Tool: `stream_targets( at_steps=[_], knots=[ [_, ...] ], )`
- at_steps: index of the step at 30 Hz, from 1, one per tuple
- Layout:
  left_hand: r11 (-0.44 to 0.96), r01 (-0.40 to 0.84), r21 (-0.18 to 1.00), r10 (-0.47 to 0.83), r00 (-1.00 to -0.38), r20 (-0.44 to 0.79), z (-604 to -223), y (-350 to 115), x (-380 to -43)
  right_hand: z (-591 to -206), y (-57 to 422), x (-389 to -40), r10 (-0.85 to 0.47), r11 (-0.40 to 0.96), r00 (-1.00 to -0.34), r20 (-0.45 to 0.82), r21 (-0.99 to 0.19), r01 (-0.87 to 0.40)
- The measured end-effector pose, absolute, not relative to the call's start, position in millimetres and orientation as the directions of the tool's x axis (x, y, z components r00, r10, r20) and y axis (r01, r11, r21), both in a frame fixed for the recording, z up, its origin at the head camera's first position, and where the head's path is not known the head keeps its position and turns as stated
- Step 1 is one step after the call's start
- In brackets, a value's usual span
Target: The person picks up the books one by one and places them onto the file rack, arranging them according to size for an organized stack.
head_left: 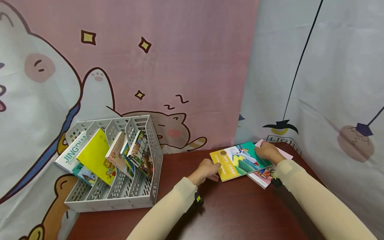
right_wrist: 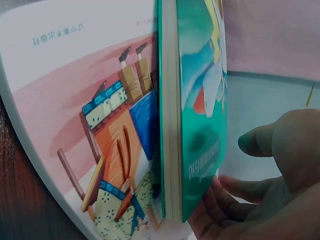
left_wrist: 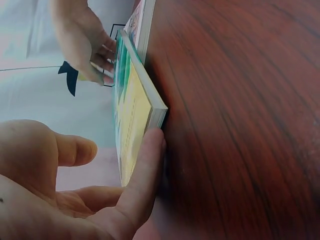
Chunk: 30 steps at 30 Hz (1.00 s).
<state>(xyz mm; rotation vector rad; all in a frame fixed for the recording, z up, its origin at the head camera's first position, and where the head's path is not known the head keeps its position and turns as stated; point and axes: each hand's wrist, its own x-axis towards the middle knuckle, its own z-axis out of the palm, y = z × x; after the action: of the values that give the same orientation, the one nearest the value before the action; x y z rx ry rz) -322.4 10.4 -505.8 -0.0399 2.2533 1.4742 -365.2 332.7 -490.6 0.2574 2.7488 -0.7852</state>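
Note:
A picture book with a yellow and green cover (head_left: 240,160) lies aslant over a pink-and-white book (head_left: 260,180) at the table's right. My left hand (head_left: 206,170) is at its yellow end. In the left wrist view, that hand's fingers (left_wrist: 145,175) reach along the book's edge, and the thumb stands off the cover. My right hand (head_left: 268,152) is at the green end. The right wrist view shows its fingers (right_wrist: 220,205) at the green book's edge, with the thumb raised away from the cover. Part of the lower book is hidden beneath the upper one.
On the left of the brown table (head_left: 228,206) stands a grey slotted book rack (head_left: 111,203). Several books lean in its compartments, among them a yellow book (head_left: 97,155) and a white JINGDIAN book (head_left: 73,153). Cartoon-printed curtains (head_left: 195,73) rise behind the table and along its right side.

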Motion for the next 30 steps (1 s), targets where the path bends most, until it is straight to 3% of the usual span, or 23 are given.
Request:
stream_targets(
  at_steps=[9, 16, 30],
  knots=[
    [0.41, -0.251, 0.877, 0.253, -0.892, -0.374, -506, 4, -322, -498, 340, -366, 0.132, 0.695, -0.921, -0.368, -0.628, 0.351],
    [0.427, -0.238, 0.873, 0.254, -0.894, -0.368, -508, 1, -322, -495, 335, -360, 0.066, 0.639, -0.943, -0.325, -0.712, 0.29],
    [0.388, -0.183, 0.903, 0.257, -0.92, -0.297, -502, -21, -322, -474, 306, -338, 0.087, 0.499, -0.984, -0.154, -0.848, 0.177]
  ],
)
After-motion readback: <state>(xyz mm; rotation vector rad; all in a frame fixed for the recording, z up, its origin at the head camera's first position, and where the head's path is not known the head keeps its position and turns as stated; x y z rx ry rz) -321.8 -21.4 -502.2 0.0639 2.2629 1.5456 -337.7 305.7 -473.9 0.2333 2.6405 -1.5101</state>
